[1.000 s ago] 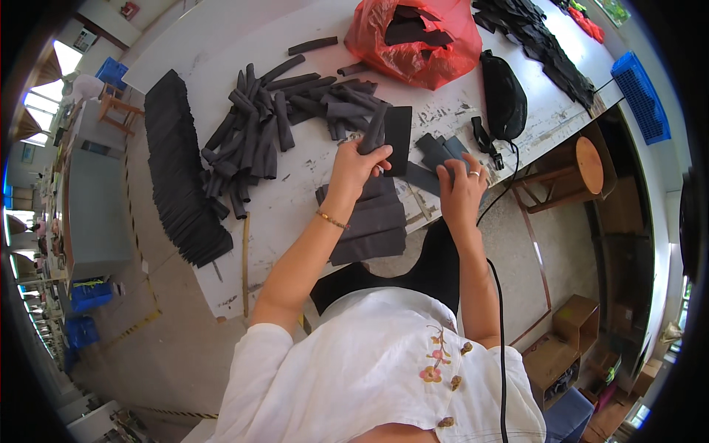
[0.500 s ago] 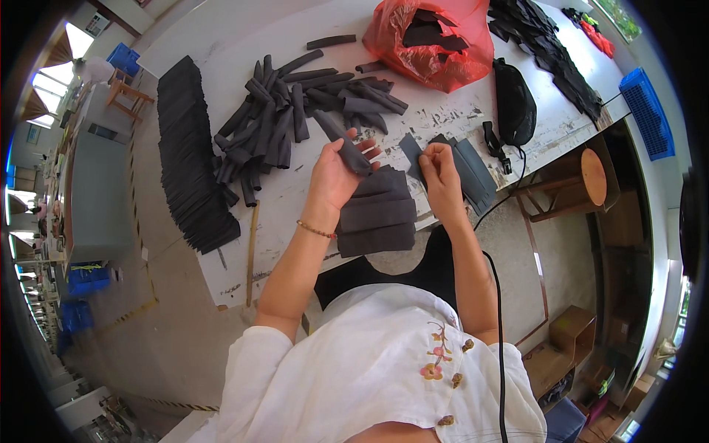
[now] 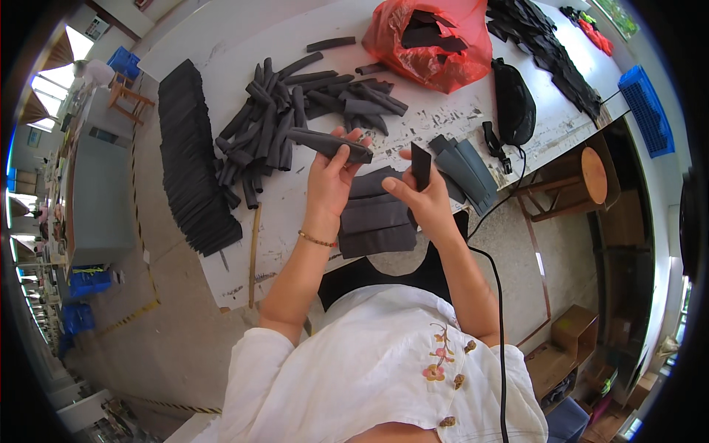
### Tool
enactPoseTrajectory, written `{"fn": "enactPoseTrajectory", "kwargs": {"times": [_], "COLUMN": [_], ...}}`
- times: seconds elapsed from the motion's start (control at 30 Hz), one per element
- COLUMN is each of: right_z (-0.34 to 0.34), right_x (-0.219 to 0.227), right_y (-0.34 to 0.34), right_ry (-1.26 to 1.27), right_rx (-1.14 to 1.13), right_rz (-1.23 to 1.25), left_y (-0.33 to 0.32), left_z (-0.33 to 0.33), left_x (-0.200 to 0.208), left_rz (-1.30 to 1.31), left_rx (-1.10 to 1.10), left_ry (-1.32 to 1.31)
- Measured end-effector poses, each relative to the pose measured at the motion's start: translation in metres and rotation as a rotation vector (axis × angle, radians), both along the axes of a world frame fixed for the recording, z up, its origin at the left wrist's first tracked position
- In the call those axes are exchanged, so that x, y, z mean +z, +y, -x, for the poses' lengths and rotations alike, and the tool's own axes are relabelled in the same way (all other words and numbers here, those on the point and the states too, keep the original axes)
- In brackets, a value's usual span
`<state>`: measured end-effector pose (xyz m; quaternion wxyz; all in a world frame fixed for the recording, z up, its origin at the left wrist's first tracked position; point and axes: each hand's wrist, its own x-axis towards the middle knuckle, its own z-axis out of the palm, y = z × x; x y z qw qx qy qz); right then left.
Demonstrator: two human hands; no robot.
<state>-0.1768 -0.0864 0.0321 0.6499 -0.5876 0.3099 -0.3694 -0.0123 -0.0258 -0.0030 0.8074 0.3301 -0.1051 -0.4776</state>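
My left hand (image 3: 330,177) is closed on a dark grey fabric tube (image 3: 310,139), thumb on top, with one end of the tube toward my right hand. In my right hand (image 3: 428,205) a thin flat dark strip (image 3: 421,164) stands up, pinched between thumb and fingers. A small gap separates the strip from the tube. Below and between the hands lies a stack of flattened dark fabric pieces (image 3: 377,230) at the near table edge. Several grey-green flat strips (image 3: 469,173) lie fanned out to the right of my right hand.
A heap of rolled dark tubes (image 3: 273,133) lies beyond my left hand. Left of it runs a long row of folded dark pieces (image 3: 188,148). Farther back are a red plastic bag (image 3: 436,76), a black pouch (image 3: 515,103) and a buckled strap (image 3: 495,144). A black cable (image 3: 499,295) hangs beside my right arm.
My right hand has lifted a strip away from the fanned strips and moved left, toward the tube. My left hand has turned the tube from steep to nearly level.
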Motion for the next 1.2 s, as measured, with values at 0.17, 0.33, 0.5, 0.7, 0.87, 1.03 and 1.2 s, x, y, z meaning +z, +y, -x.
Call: {"fn": "enactPoseTrajectory", "kwargs": {"times": [0.17, 0.33, 0.5, 0.7, 0.87, 1.03, 1.2], "right_z": [-0.029, -0.044, -0.051, -0.039, -0.037, -0.016, -0.003], "right_x": [-0.005, -0.006, 0.003, -0.001, 0.008, 0.023, 0.029], "right_y": [0.000, 0.008, 0.019, 0.001, -0.004, -0.019, -0.020], "right_ry": [0.143, 0.114, -0.130, 0.024, 0.137, 0.457, 0.530], "right_rx": [-0.001, -0.085, -0.199, -0.022, 0.086, 0.202, 0.250], "right_rz": [-0.162, -0.197, -0.038, -0.100, -0.044, 0.412, 0.603], "left_y": [0.002, 0.003, 0.004, 0.006, 0.008, 0.015, 0.014], "left_z": [0.019, 0.024, 0.020, 0.010, 0.004, -0.018, -0.027], "left_x": [0.008, 0.014, 0.008, 0.008, 0.003, -0.004, -0.006], "left_rz": [0.064, 0.100, 0.119, 0.056, -0.007, -0.047, -0.063], "left_rx": [0.047, 0.095, 0.123, 0.205, 0.197, 0.132, 0.093], "left_ry": [-0.130, -0.113, 0.043, 0.066, 0.090, 0.155, 0.239]}}
